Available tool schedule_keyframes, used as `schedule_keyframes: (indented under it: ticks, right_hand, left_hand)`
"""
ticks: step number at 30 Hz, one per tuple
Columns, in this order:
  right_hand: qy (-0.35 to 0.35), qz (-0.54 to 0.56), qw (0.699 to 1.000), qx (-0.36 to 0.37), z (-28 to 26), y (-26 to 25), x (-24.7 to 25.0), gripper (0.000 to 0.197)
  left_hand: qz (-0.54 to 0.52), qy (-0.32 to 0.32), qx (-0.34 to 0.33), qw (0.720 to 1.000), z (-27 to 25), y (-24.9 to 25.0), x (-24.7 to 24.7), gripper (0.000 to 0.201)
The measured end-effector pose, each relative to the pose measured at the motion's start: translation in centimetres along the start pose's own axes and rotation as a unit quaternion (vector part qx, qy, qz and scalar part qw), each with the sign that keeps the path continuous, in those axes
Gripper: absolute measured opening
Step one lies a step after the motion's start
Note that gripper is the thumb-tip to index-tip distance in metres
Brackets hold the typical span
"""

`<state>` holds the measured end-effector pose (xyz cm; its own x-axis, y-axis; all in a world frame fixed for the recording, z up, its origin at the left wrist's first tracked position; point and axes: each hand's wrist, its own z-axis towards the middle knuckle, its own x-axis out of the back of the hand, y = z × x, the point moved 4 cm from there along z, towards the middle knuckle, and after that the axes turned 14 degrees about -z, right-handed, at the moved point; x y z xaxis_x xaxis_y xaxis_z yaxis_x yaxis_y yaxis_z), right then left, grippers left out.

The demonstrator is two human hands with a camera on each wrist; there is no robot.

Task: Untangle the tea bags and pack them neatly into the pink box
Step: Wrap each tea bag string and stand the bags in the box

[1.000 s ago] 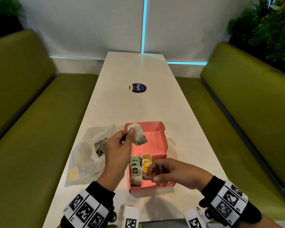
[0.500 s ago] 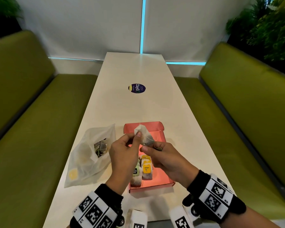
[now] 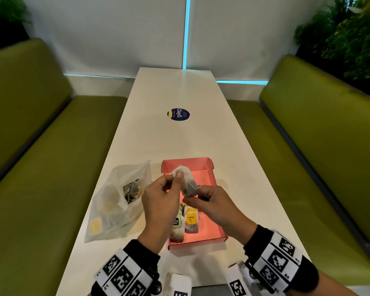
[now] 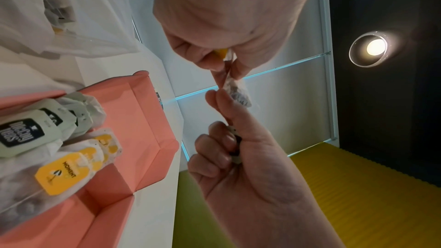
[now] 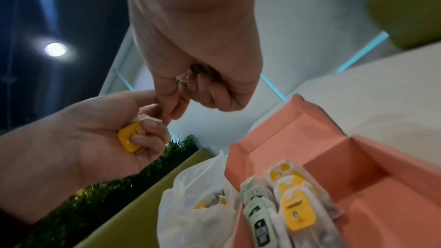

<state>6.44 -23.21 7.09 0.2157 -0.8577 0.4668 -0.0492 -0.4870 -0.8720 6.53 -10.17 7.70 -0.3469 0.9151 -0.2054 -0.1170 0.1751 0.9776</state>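
Right hand (image 3: 217, 207) now up, fingers (image 3: 193, 200) pinching left-held tea bag (image 3: 187, 180).

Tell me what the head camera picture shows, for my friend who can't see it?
Two hands hold one tea bag in the air over an open pink box: the left hand pinches its top, the right hand its bottom. Tea bags with green and yellow tags lie in two rows in the box, and a white plastic bag lies left of it on a long white table.

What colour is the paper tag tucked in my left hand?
Yellow tag, held in the left hand; clearest in the right wrist view.
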Motion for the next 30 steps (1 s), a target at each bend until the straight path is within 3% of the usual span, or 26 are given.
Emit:
schedule_keyframes:
  ticks: [3,5,7,11,14,18,25,30]
  right_hand:
    - [-0.018,-0.062,0.998,0.02,-0.5,0.1,0.5,0.006]
    - [-0.061,-0.061,0.996,0.026,-1.1,0.2,0.9,0.022]
    - [-0.106,-0.022,0.994,0.004,-1.6,0.5,1.1,0.032]
    - [-0.146,0.093,0.983,-0.069,-2.2,1.3,1.0,0.018]
    - [-0.167,0.104,0.978,-0.074,-2.7,2.0,1.0,0.012]
    - [-0.186,0.098,0.976,-0.049,-3.0,3.1,0.7,0.023]
    - [-0.145,0.014,0.988,-0.057,-2.0,4.2,0.7,0.014]
    - [-0.102,0.003,0.99,-0.095,-0.8,4.4,0.8,0.008]
  left_hand:
    - [0.006,0.001,0.0,1.0,0.0,0.0,0.1,0.023]
    - [0.012,0.004,-0.001,1.0,0.1,0.0,0.4,0.023]
    - [0.017,0.009,-0.006,1.0,0.3,0.0,0.7,0.022]
    - [0.026,0.019,-0.005,0.999,0.7,0.0,1.2,0.024]
    - [0.022,0.024,0.003,0.999,0.9,0.1,1.3,0.026]
    - [0.022,0.023,0.004,1.0,1.2,0.1,1.4,0.026]
    - [-0.017,-0.022,0.053,0.998,0.6,0.5,1.0,0.018]
    - [-0.042,-0.095,0.088,0.991,-0.1,1.1,0.5,0.019]
